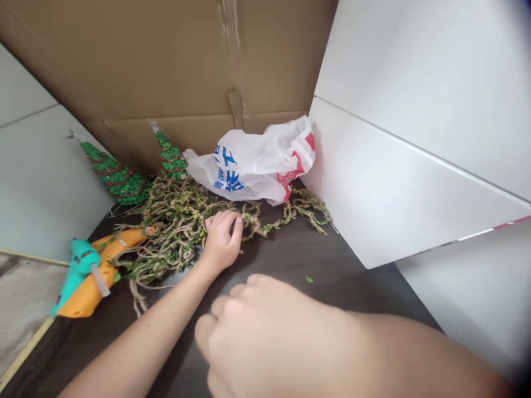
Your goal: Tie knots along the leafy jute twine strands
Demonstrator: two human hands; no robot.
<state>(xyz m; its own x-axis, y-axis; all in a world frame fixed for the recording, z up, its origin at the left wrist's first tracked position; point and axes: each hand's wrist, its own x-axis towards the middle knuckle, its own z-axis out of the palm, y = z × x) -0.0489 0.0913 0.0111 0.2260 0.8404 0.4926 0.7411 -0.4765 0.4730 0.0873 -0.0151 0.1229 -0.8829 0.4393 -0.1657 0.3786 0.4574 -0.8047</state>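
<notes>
Behind the twine (178,232), a plastic bag (249,163)

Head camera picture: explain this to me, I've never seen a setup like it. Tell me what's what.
There is no machine here: these are a person's two bare hands, seen from one camera worn on their head, looking forward and down. The left hand closes on a tangle of leafy twine vine lying on a dark table. The right hand, close to the camera, is over the table, and nothing shows in it. Beside the vine lie an orange and teal hot glue gun, two green sequinned cones and a white plastic bag with blue and red print. A cardboard sheet and white panels stand around them.
</notes>
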